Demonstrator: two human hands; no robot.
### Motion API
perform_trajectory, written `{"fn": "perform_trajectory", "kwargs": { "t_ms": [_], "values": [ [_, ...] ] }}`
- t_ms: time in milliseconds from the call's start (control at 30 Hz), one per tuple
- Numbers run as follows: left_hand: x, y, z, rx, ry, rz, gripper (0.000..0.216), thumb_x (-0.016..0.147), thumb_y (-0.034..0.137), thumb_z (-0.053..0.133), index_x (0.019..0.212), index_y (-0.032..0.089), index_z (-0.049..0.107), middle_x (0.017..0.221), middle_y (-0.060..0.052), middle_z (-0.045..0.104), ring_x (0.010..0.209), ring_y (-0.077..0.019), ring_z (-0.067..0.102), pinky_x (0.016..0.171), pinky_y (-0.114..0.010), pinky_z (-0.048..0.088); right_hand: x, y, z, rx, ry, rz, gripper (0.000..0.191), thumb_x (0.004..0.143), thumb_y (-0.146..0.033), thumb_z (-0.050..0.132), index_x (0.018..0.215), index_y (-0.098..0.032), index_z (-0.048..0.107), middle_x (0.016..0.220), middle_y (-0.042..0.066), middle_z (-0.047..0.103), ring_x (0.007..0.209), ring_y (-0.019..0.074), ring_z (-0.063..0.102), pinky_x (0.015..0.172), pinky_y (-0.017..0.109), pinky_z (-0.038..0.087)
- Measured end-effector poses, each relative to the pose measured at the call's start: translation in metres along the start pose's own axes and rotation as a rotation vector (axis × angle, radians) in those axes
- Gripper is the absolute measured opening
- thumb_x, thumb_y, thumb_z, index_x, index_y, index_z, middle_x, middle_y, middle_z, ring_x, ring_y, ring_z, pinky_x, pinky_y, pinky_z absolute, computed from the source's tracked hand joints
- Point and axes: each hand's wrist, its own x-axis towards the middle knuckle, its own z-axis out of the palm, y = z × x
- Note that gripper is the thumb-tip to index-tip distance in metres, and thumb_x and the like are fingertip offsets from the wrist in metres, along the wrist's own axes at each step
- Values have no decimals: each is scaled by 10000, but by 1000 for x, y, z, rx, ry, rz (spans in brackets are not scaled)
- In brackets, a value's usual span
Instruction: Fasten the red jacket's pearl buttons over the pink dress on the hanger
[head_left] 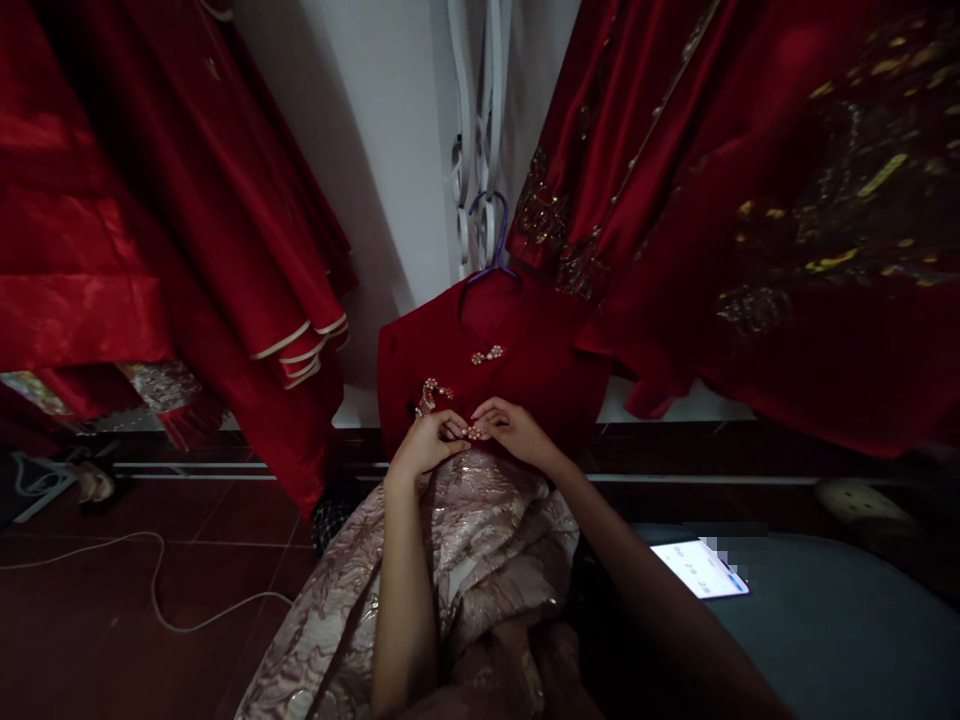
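Observation:
A dark red jacket [525,340] hangs in front of me on a purple hanger [501,225]. On its front, a pearl-and-gold clasp [472,433] lies between my fingertips. My left hand [429,443] pinches the clasp's left end. From the other side, my right hand [514,430] grips the right end with thumb and forefinger. Higher on the jacket sits a similar jewelled clasp [487,355]. A beaded brooch-like ornament [431,395] is fixed on the left of the chest, just above my left hand. Pinkish brocade fabric [480,530] covers my lap under my wrists.
Red garments [255,220] hang on the left, and gold-embroidered red ones [750,220] on the right. A white metal rail [712,480] runs low behind. A lit phone [701,568] rests on a grey seat [825,630]. A cable [161,580] crosses the tiled floor.

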Motion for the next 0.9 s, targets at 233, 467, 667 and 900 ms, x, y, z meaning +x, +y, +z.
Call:
{"fn": "perform_trajectory", "kwargs": {
  "t_ms": [233, 467, 667, 900],
  "values": [
    [-1, -5, 0, -22, 43, -65, 230, 718, 304, 630, 877, 141, 661, 863, -76, 692, 754, -147, 643, 721, -256, 495, 2, 6, 2, -7, 11, -6, 162, 756, -282, 581, 875, -173, 577, 794, 30, 619, 743, 124, 604, 707, 291, 520],
    [-2, -7, 1, -60, 55, -85, 295, 672, 383, 669, 819, 127, 674, 782, -81, 700, 690, -155, 645, 654, -248, 495, -2, 0, 2, -58, -121, -32, 300, 702, -270, 644, 984, -184, 592, 961, 55, 618, 886, 145, 577, 750, 285, 500],
    [-2, -11, 0, -8, 82, -70, 336, 637, 438, 688, 773, 133, 658, 764, -66, 690, 652, -136, 622, 622, -237, 480, -2, -4, 1, -48, -123, -19, 308, 713, -273, 636, 1005, -182, 597, 940, 53, 617, 862, 132, 568, 784, 290, 487],
    [-2, -6, -1, -3, 106, -22, 326, 658, 433, 672, 767, 126, 649, 753, -64, 681, 643, -123, 610, 620, -228, 473, -1, -2, 1, -40, -106, -50, 345, 699, -328, 661, 1003, -181, 592, 903, 47, 620, 825, 131, 575, 801, 309, 483]
  ]
}}
